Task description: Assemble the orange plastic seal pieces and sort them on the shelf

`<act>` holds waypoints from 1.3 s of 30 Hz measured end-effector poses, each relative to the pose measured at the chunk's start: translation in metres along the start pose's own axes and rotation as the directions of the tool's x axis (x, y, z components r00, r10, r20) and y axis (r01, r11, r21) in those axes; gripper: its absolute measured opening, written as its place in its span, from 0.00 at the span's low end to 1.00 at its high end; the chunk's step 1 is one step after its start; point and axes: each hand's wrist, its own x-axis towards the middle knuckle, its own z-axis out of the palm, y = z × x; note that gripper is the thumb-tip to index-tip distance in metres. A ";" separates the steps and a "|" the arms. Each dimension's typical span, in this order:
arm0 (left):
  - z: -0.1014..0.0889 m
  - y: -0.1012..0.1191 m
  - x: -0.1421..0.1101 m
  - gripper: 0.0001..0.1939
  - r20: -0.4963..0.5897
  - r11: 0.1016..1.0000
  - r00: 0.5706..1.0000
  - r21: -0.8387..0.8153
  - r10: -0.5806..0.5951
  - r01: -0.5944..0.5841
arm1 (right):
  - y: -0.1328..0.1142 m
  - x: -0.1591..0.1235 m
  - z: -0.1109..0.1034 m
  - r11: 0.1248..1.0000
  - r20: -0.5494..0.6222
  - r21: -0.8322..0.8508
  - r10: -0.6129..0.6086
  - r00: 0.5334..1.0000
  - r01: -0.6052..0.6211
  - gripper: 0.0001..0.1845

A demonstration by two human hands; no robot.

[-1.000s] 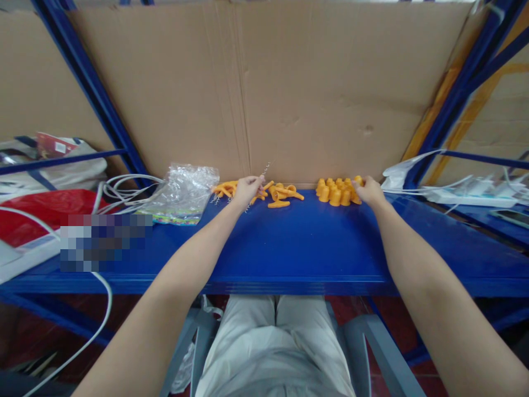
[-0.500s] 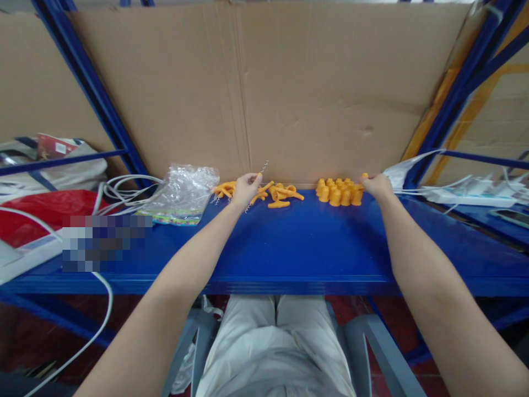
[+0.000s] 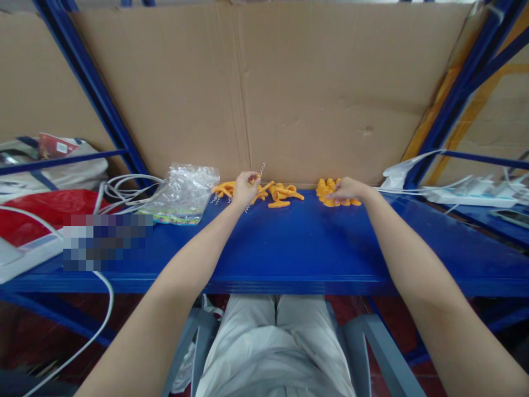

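Observation:
My left hand point(image 3: 244, 189) is closed on a thin metal spring point(image 3: 261, 169) that sticks up past its fingers, and it rests among a scatter of orange curved plastic pieces point(image 3: 281, 194) on the blue shelf point(image 3: 289, 242). My right hand point(image 3: 346, 190) lies palm down over a cluster of small orange caps point(image 3: 326, 190). Its fingers reach left across the caps and hide most of them. Whether the right fingers grip a cap is hidden.
A crumpled clear plastic bag point(image 3: 185, 190) lies left of the orange pieces, with white cables point(image 3: 124, 190) and a red bag point(image 3: 41, 212) further left. A white power strip point(image 3: 467, 193) and cables sit at the right. A cardboard sheet point(image 3: 289, 88) backs the shelf.
My right hand has moved left from the right end of the cap cluster and now covers it. My left hand has stayed put, holding the spring.

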 end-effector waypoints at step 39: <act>-0.003 -0.019 -0.022 0.38 0.429 0.697 0.845 0.710 -0.318 -0.098 | -0.067 -0.015 0.098 0.801 -0.168 -0.458 -0.503 0.848 0.385 0.26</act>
